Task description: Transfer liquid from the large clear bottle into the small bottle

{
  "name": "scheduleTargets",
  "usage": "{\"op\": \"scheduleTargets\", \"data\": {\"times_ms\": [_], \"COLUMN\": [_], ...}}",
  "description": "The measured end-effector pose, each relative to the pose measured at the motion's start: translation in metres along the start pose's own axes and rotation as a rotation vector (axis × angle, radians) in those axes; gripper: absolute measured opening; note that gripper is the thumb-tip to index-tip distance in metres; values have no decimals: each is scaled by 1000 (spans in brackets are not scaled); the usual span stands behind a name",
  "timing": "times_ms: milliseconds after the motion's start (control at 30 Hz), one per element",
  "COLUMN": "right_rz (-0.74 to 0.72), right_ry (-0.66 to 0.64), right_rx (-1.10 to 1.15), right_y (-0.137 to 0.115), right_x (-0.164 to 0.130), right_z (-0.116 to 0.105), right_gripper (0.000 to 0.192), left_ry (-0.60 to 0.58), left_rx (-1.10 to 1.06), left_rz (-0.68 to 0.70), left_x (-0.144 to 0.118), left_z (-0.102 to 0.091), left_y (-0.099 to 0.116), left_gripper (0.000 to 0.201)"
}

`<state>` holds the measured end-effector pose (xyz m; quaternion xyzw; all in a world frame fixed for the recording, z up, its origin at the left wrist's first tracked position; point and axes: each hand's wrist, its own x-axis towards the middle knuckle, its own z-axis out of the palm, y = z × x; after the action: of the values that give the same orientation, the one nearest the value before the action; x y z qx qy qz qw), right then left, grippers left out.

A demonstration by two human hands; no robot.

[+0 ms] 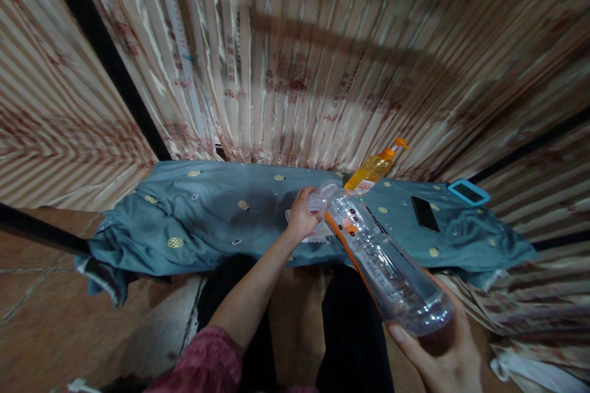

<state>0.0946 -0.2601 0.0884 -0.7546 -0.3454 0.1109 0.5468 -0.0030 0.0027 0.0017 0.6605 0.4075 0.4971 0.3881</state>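
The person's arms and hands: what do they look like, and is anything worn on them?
Both hands are bare, with no gloves, rings or watch visible. The left hand leads back along a bare forearm to a pushed-up sleeve of pinkish-red patterned fabric near the elbow. Only the right hand shows at the lower edge; its arm is out of frame, so any sleeve there cannot be seen.

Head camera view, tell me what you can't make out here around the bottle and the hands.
- Clear plastic bottle: cap end hidden by the left hand; on or off, cannot tell.
- Right hand: cut off by the bottom edge.
- Bottle label print: too small and blurred.
- White item under the left hand: mostly covered.
- Dark phone on the blue cloth: screen unreadable.
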Motion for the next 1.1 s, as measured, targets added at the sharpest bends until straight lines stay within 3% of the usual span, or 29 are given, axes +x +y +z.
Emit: {"op": "scheduleTargets", "data": {"times_ms": [1100], "right_rz": [-31], "right_ry": [-21], "right_rx": [-9], "right_y": [7], "right_x": [4], "right_z": [-2], "right_gripper": [91], "left_ry": [5], "left_rx": [5], "left_rz": [7], "left_x": [-1], "left_z": [2], "left_y": [-2], "left_gripper": [50]}}
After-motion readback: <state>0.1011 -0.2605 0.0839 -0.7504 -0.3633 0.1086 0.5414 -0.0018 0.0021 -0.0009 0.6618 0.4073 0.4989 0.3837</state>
